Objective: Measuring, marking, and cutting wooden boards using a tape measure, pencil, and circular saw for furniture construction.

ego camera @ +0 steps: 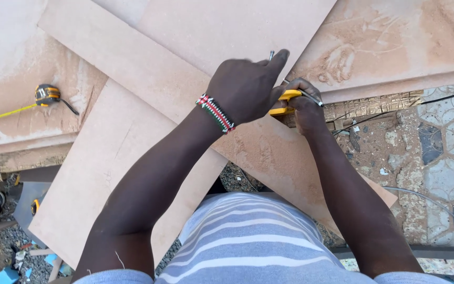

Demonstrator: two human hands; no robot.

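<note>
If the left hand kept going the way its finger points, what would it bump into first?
Probably the wide brown board lying just beyond the left hand; its finger points up-right across it, though height above it is unclear.

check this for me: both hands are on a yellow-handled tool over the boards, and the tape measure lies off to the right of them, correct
Not quite. In the head view the tape measure lies off to the left of the hands, its yellow tape pulled out. The rest holds: left hand and right hand are together on the yellow-handled tool over the boards.

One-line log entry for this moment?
left hand: on yellow tool | right hand: gripping yellow tool | under: dusty board | tape measure: left, apart
</note>
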